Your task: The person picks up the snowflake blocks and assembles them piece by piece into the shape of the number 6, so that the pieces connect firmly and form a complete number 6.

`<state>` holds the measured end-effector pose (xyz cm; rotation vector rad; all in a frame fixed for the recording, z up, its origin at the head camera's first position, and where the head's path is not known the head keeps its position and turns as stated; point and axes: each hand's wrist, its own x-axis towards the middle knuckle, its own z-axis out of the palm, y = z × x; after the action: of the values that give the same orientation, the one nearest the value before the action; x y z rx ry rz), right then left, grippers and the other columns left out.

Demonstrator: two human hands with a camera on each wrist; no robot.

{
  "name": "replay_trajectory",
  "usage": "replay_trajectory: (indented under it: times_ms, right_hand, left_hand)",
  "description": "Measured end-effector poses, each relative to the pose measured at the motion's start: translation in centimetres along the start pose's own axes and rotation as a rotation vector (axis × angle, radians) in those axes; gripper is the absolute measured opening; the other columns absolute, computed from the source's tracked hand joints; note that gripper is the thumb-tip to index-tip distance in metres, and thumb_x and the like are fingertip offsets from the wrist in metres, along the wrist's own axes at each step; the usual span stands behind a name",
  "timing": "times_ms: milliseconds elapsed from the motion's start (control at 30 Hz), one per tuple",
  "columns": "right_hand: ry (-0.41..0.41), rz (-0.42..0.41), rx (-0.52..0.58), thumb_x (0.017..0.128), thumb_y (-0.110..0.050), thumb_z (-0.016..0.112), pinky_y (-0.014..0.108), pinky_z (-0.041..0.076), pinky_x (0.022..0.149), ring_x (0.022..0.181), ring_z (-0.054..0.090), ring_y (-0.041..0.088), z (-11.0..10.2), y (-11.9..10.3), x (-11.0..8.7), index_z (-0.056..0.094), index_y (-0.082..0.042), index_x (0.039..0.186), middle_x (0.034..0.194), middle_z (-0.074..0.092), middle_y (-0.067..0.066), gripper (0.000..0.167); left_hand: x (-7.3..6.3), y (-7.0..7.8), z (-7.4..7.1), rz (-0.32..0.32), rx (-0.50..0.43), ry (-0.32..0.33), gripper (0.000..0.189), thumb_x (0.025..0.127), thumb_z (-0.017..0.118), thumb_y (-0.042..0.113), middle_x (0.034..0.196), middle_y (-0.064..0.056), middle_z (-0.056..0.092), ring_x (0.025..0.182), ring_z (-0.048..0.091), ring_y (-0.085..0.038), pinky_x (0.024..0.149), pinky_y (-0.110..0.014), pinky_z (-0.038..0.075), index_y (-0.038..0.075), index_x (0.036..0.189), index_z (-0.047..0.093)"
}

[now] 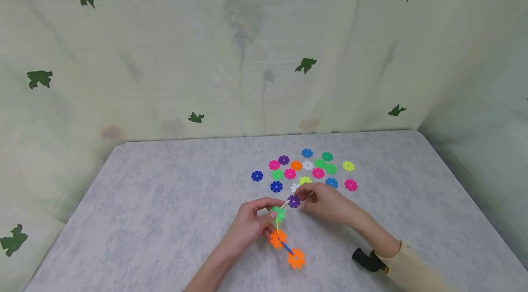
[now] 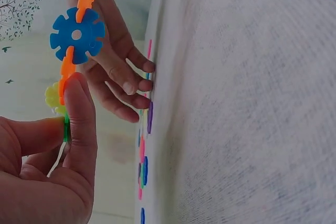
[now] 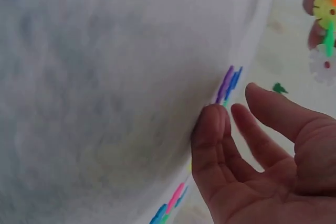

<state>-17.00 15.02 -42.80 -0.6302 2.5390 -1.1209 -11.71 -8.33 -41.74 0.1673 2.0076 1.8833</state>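
My left hand (image 1: 251,223) pinches a linked chain of plastic snowflake discs between thumb and fingers, at the green disc (image 2: 66,129). The chain has a white disc (image 3: 321,65) at one end, then the green one, a yellow disc (image 3: 324,10), an orange disc (image 1: 278,239), a blue disc (image 2: 77,35) and a second orange disc (image 1: 296,259) at the other end. A purple disc (image 1: 294,201) lies flat on the table beside the fingertips of my right hand (image 1: 327,202). That hand reaches down with thumb and fingers apart, nothing held between them.
Several loose discs in many colours lie beyond my hands, among them a dark blue disc (image 1: 276,186), a pink disc (image 1: 351,185) and a yellow disc (image 1: 348,166). A grey cloth covers the table (image 1: 165,200). Pale patterned curtain (image 1: 165,53) hangs behind it.
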Motion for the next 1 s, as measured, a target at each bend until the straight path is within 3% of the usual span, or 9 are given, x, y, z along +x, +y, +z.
replay_trajectory:
  times_ms: [133,333,700,1000]
  right_hand:
    - [-0.053,-0.03,-0.041,0.089,-0.006,0.069,0.03,0.051,0.074,0.085,0.057,0.016,-0.4,0.6,0.9,0.068,-0.011,0.118,0.092,0.062,-0.003,0.03]
    - [-0.092,-0.059,-0.009,0.087,-0.003,0.072,0.026,0.047,0.063,0.077,0.053,0.017,-0.4,1.1,1.7,0.071,-0.01,0.117,0.082,0.057,-0.002,0.031]
    - [-0.036,-0.004,0.005,0.079,-0.008,0.081,0.03,0.05,0.065,0.078,0.056,0.017,-0.1,1.0,1.7,0.075,-0.014,0.1,0.089,0.066,-0.005,0.023]
    - [0.018,0.062,-0.039,0.08,-0.006,0.08,0.029,0.053,0.066,0.073,0.06,0.012,0.2,-0.1,0.7,0.067,-0.016,0.086,0.079,0.064,-0.008,0.018]
  left_hand:
    - [0.1,-0.1,-0.1,-0.004,-0.016,-0.013,0.029,0.097,0.056,0.003,0.105,-0.01,0.054,0.059,0.06,-0.017,0.058,-0.027,0.055,0.003,0.124,0.065]
    - [0.2,-0.2,-0.2,-0.025,-0.011,-0.014,0.028,0.097,0.057,0.004,0.106,-0.009,0.056,0.063,0.062,-0.018,0.055,-0.027,0.053,0.005,0.124,0.066]
    - [0.3,-0.1,-0.4,-0.053,-0.015,-0.017,0.028,0.097,0.057,0.004,0.107,-0.01,0.057,0.066,0.062,-0.019,0.053,-0.027,0.053,0.007,0.123,0.067]
    - [0.3,-0.3,-0.5,-0.045,-0.026,-0.013,0.027,0.096,0.057,0.003,0.106,-0.01,0.056,0.063,0.062,-0.017,0.054,-0.027,0.054,0.005,0.122,0.067]
